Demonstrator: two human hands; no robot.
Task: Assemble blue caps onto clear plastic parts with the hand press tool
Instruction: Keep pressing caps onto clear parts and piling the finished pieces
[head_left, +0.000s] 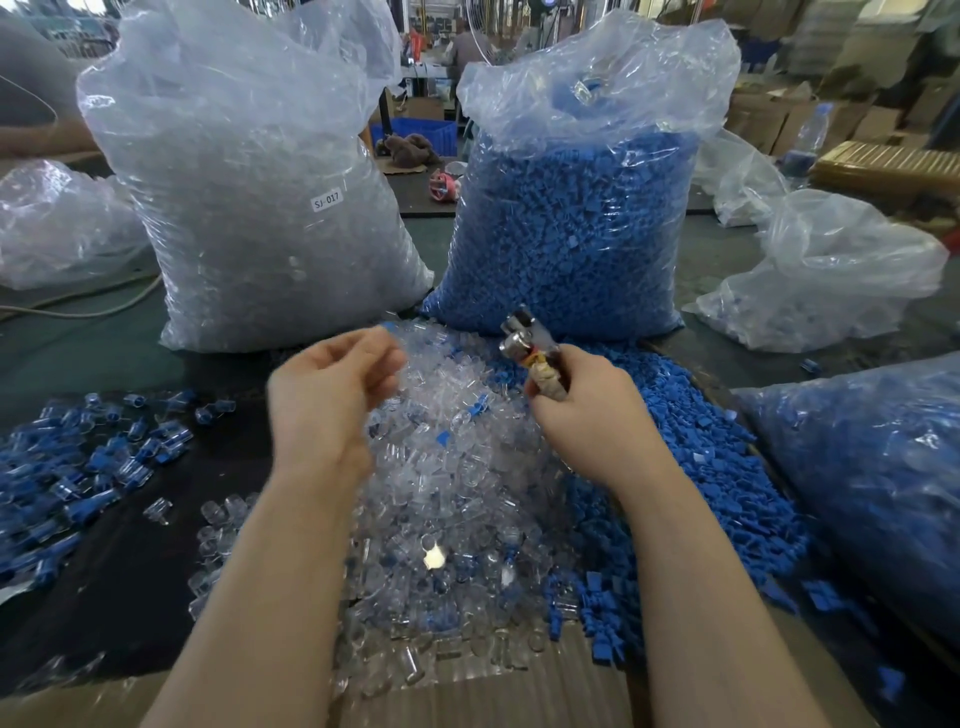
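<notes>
A heap of clear plastic parts (452, 483) lies in front of me, with a heap of blue caps (691, 467) along its right side. My right hand (576, 410) grips the taped handle of the metal hand press tool (524, 338), whose shiny head points up and away. My left hand (332, 389) hovers over the left of the clear heap with its fingers curled and blurred. A speck of blue shows at its fingertips; I cannot tell whether it holds a part.
A tall bag of clear parts (249, 208) and a tall bag of blue caps (571, 218) stand behind the heaps. Assembled blue-and-clear pieces (78, 467) are spread at the left. More plastic bags (872, 457) lie at the right. Cardboard (519, 691) lies under the near edge.
</notes>
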